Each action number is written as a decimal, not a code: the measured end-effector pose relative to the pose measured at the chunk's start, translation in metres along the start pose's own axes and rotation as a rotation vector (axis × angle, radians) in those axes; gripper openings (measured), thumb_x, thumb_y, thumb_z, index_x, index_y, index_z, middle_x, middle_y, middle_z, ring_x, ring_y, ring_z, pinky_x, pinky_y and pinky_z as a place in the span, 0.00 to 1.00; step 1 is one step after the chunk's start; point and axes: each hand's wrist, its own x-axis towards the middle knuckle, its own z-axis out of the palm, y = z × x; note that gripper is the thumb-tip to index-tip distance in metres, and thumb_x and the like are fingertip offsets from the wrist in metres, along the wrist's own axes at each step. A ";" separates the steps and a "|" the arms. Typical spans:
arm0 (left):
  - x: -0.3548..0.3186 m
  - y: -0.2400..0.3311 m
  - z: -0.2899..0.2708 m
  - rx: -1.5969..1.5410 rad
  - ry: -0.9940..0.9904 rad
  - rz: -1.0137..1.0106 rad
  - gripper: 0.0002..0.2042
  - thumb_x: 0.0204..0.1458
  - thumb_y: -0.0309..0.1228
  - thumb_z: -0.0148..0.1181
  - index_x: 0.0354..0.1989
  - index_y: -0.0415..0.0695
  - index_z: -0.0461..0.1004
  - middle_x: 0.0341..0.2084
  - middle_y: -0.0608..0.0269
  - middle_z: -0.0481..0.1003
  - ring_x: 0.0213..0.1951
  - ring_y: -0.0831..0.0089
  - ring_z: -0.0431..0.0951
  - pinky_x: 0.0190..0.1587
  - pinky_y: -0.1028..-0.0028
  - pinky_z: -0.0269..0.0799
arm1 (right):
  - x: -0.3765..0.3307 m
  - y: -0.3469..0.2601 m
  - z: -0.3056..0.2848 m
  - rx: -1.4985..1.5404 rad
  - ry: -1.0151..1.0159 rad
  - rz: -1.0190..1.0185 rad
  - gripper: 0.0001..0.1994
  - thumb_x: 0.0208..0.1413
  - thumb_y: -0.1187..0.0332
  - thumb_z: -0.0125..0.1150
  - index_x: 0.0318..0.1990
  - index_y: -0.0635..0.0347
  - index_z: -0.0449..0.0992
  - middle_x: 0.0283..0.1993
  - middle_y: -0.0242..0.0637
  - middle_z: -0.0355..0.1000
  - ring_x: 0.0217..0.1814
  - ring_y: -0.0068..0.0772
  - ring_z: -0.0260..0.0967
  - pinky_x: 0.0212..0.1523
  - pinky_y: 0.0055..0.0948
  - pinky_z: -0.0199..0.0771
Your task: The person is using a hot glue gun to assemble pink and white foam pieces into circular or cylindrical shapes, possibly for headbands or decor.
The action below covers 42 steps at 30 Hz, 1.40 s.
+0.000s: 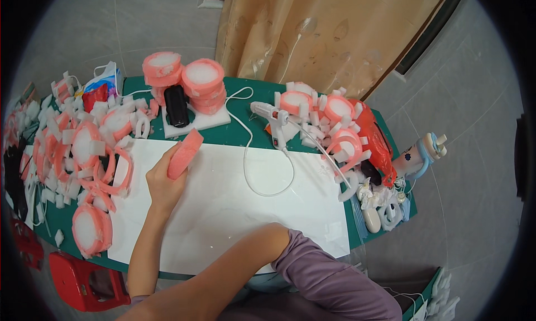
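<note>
Through the head view I had the left hand (166, 181) closed on a pink foam piece (185, 155), fingers and thumb around its lower end. The piece rose tilted out of that grip, its free end leaning away and to the right, over the far left part of a white sheet (223, 181). To the left of the grip lay a heap of pink and white foam (84, 148). Just beyond the grip were stacked foam discs (205, 86), with a black object (177, 106) beside them. To its right, well apart, was a white glue gun (271, 117); farther right lay a red bag (377, 139). My right forearm (223, 276) crossed nearer than the grip; its hand was out of frame, so I couldn't tell its hold.
</note>
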 end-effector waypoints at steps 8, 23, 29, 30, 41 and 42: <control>0.003 0.002 0.000 0.002 0.004 0.013 0.21 0.33 0.18 0.57 0.41 0.40 0.70 0.33 0.53 0.74 0.34 0.59 0.76 0.37 0.73 0.70 | -0.001 0.004 0.012 0.067 -0.073 -0.012 0.05 0.45 0.69 0.54 0.21 0.50 0.68 0.27 0.25 0.58 0.41 0.37 0.63 0.21 0.27 0.55; -0.005 -0.003 0.012 -0.043 0.025 0.121 0.19 0.36 0.26 0.59 0.42 0.42 0.69 0.38 0.55 0.73 0.38 0.60 0.74 0.38 0.69 0.71 | -0.047 -0.009 0.040 0.141 -0.341 -0.275 0.16 0.54 0.64 0.44 0.51 0.49 0.64 0.48 0.22 0.60 0.41 0.32 0.63 0.27 0.27 0.57; -0.007 -0.007 0.007 -0.006 0.044 0.155 0.20 0.34 0.23 0.57 0.42 0.42 0.68 0.37 0.56 0.72 0.39 0.61 0.73 0.40 0.68 0.70 | -0.093 0.071 0.052 -0.141 -0.762 0.139 0.13 0.41 0.66 0.50 0.37 0.59 0.67 0.34 0.36 0.65 0.32 0.32 0.63 0.26 0.31 0.61; -0.006 -0.011 0.005 0.008 0.044 0.197 0.22 0.32 0.23 0.58 0.42 0.42 0.68 0.39 0.56 0.72 0.40 0.62 0.73 0.40 0.69 0.71 | -0.100 0.096 0.057 -0.214 -0.710 0.264 0.12 0.39 0.69 0.51 0.35 0.57 0.68 0.33 0.36 0.65 0.33 0.33 0.64 0.27 0.30 0.61; 0.001 -0.015 -0.002 0.274 0.114 0.433 0.14 0.37 0.22 0.52 0.36 0.38 0.70 0.37 0.54 0.73 0.40 0.64 0.74 0.42 0.70 0.70 | -0.167 0.257 0.078 -0.621 -0.967 0.361 0.06 0.38 0.73 0.52 0.28 0.54 0.70 0.30 0.32 0.66 0.40 0.32 0.64 0.37 0.29 0.65; 0.001 -0.016 -0.001 0.278 0.115 0.430 0.14 0.37 0.22 0.52 0.36 0.38 0.70 0.37 0.54 0.73 0.40 0.64 0.74 0.42 0.70 0.70 | -0.169 0.260 0.081 -0.617 -0.967 0.360 0.06 0.38 0.73 0.52 0.28 0.54 0.70 0.30 0.32 0.66 0.40 0.32 0.64 0.37 0.29 0.65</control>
